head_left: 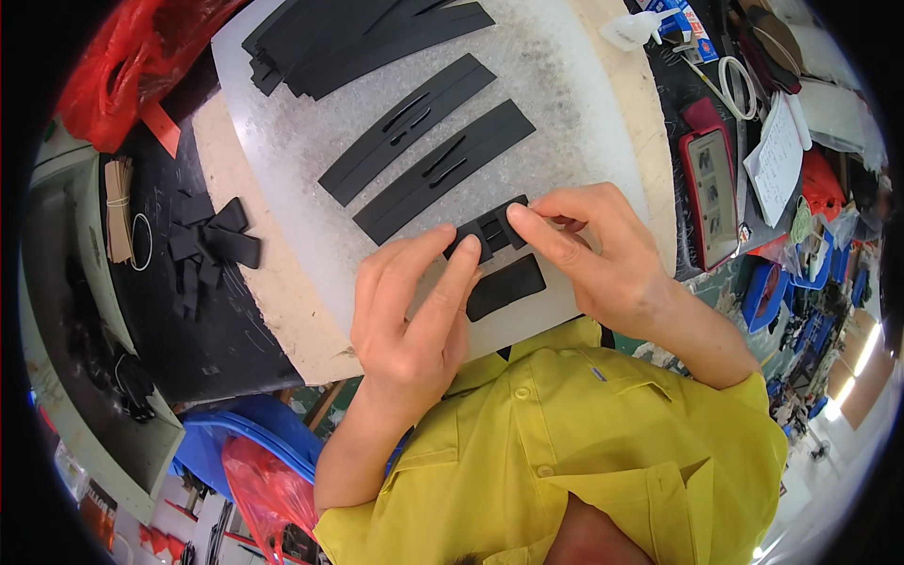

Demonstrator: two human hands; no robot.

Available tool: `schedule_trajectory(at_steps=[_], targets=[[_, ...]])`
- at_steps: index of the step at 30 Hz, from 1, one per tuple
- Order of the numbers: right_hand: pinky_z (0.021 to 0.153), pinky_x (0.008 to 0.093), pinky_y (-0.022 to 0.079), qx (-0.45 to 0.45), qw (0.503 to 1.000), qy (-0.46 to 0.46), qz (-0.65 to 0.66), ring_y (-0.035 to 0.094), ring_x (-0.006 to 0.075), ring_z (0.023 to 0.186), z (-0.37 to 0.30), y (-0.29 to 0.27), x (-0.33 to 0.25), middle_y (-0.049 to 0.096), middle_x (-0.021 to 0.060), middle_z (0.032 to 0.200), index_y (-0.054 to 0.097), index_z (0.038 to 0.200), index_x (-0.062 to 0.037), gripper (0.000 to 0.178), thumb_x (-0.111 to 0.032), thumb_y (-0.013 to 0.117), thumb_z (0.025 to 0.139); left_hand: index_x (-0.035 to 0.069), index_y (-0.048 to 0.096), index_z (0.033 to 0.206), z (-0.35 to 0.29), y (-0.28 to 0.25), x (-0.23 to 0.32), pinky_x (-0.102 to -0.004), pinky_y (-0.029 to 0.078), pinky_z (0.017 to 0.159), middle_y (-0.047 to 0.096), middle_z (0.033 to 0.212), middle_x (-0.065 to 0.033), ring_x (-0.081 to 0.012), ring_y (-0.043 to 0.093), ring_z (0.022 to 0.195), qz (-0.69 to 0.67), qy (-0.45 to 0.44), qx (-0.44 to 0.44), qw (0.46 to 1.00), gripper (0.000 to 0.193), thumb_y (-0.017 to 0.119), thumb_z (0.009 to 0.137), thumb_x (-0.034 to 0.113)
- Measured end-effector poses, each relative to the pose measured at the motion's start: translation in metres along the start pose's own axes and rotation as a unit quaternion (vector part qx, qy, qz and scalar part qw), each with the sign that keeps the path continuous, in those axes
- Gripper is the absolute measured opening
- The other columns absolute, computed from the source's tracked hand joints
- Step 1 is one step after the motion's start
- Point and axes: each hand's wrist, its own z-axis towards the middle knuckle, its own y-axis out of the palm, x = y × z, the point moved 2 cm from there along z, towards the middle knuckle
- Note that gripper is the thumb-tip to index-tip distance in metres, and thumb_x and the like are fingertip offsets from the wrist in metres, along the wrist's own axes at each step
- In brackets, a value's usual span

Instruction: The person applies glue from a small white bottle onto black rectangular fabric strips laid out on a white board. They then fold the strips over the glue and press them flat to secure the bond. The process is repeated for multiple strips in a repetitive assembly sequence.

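A short black strip piece (493, 231) lies on the white board close to my body, held at both ends. My left hand (414, 306) presses its left end between thumb and index finger. At the right end, the thumb and fingers of my right hand (598, 250) pinch it; my fingers cover part of both ends. Just nearer to me rests a flat black rectangular piece (507, 287). Beyond my hands, two longer black strips lie side by side, the far strip (405, 127) and the near strip (447, 171), each with dark shiny streaks near its middle.
Stacked black strips (358, 42) lie at the board's far side. Small black pieces (221, 235) are heaped on the left, beside banded tan strips (119, 209). A white bottle (629, 31), red-cased phone (708, 198) and written paper (777, 155) are at right; a blue bin (250, 419) stands lower left.
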Motion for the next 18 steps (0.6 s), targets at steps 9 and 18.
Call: schedule_trajectory(at_steps=[9, 18], targets=[[0.069, 0.0296, 0.048, -0.036, 0.999, 0.021, -0.028, 0.054, 0.0255, 0.093, -0.0016, 0.0063, -0.0040, 0.061, 0.0091, 0.115, 0.068, 0.129, -0.0037, 0.065, 0.018, 0.063, 0.068, 0.001, 0.076, 0.104, 0.0003, 0.0023, -0.0010, -0.0360, 0.054, 0.075, 0.069, 0.107, -0.0113, -0.0282, 0.064, 0.090, 0.007, 0.003, -0.013, 1.000, 0.036, 0.078, 0.069, -0.002], [0.083, 0.0335, 0.047, -0.060, 0.996, -0.016, -0.071, 0.055, 0.0250, 0.095, -0.0003, 0.0045, -0.0036, 0.061, 0.0093, 0.116, 0.063, 0.127, 0.0038, 0.049, -0.006, 0.062, 0.079, 0.000, 0.077, 0.103, 0.0015, 0.0032, -0.0002, -0.0354, 0.054, 0.075, 0.068, 0.108, -0.0117, -0.0278, 0.063, 0.093, 0.012, 0.006, -0.015, 1.000, 0.035, 0.077, 0.069, -0.003]])
